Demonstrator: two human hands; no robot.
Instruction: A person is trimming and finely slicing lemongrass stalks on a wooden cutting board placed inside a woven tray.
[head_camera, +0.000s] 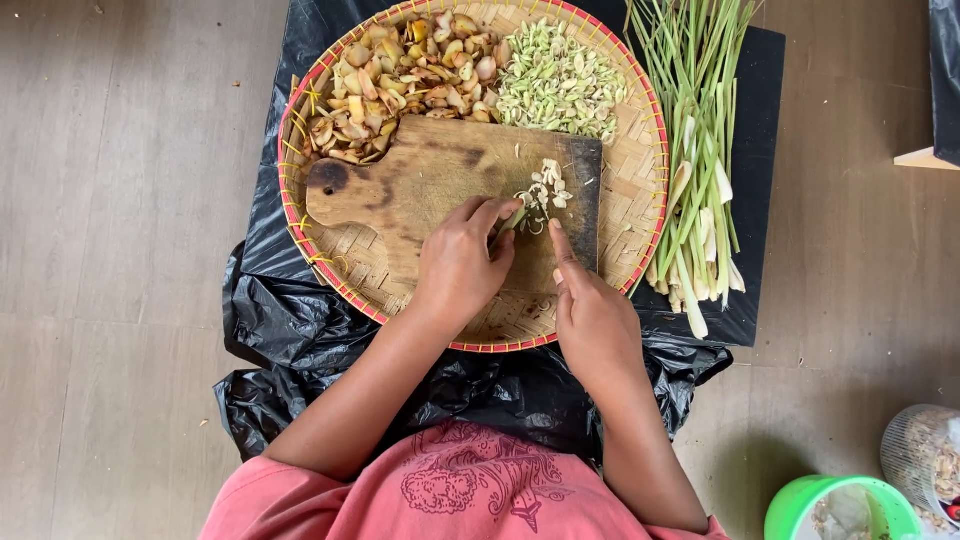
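The left hand (462, 262) curls closed over a short lemongrass piece (508, 226), pinning it to the wooden cutting board (420, 185). The right hand (592, 315) is closed, forefinger extended along a knife that is mostly hidden. Cut slices (543, 188) lie near the board's right edge. The board fills the middle of a round woven tray (640, 170); only narrow bare weave remains around it. Lemongrass stalks (695, 150) lie right of the tray on black plastic (290, 330) over wooden floor (120, 250).
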